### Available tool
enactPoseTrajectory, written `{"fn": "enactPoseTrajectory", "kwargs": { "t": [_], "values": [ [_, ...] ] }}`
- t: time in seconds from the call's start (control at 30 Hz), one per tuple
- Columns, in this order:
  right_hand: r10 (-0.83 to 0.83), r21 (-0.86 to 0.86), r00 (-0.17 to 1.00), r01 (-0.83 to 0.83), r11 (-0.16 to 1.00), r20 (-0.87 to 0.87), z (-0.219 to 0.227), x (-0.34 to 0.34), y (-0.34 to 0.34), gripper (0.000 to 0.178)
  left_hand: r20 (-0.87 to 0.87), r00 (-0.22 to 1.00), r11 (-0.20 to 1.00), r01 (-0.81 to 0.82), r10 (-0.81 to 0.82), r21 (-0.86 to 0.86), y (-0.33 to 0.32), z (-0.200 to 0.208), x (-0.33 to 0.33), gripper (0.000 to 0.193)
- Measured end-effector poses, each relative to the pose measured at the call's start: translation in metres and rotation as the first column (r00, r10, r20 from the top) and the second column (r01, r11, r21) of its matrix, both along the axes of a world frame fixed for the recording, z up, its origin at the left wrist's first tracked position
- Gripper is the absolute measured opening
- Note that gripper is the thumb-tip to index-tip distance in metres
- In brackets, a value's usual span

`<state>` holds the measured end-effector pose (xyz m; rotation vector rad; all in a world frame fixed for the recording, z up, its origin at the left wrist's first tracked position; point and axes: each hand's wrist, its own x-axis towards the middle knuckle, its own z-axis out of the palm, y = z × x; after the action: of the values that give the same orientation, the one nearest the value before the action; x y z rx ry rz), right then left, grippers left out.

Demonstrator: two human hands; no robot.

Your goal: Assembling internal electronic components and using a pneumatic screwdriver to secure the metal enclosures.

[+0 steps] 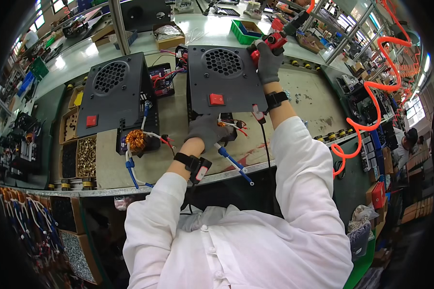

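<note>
Your white sleeves reach over the bench edge, your gloved left hand (206, 131) pressing flat with loose fingers on the near edge of the black housing (222, 79) straight ahead, while your right hand (268, 61) is clamped around a red power screwdriver (276, 38) at its far right corner.

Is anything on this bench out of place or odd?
Mostly tidy. Only the blue-tipped wires stand out: they trail from the black box under the left hand and hang past the bench edge.
</note>
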<state>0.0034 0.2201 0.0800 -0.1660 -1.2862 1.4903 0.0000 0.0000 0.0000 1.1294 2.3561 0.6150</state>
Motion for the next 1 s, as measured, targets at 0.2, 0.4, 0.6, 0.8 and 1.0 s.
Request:
{"fn": "enactPoseTrajectory", "kwargs": {
  "t": [0.2,0.4,0.6,0.8,1.0],
  "values": [
    [-0.023,0.046,0.998,0.021,0.999,0.051,-0.002,0.009,-0.001,0.021,-0.189,0.981,0.998,-0.046,0.053,0.043,-0.024,0.020,0.013,0.057],
    [-0.056,-0.003,0.995,0.056,0.998,0.084,0.003,0.010,-0.011,0.025,-0.116,0.984,0.967,-0.109,0.139,0.232,-0.047,0.039,0.021,0.048],
    [-0.017,0.056,0.966,0.002,0.998,0.260,0.007,0.054,-0.023,0.035,0.473,0.880,0.833,-0.240,-0.029,0.498,-0.053,0.030,0.038,0.045],
    [-0.168,-0.173,0.983,0.179,0.969,0.074,-0.004,0.167,-0.113,0.041,0.758,0.163,0.612,-0.496,-0.632,0.616,-0.040,0.034,0.065,0.050],
    [-0.047,-0.038,0.837,0.080,0.996,0.545,-0.025,0.189,-0.127,0.037,0.750,-0.026,0.684,-0.432,-0.661,0.588,-0.012,0.052,0.115,0.050]
  ]
}}
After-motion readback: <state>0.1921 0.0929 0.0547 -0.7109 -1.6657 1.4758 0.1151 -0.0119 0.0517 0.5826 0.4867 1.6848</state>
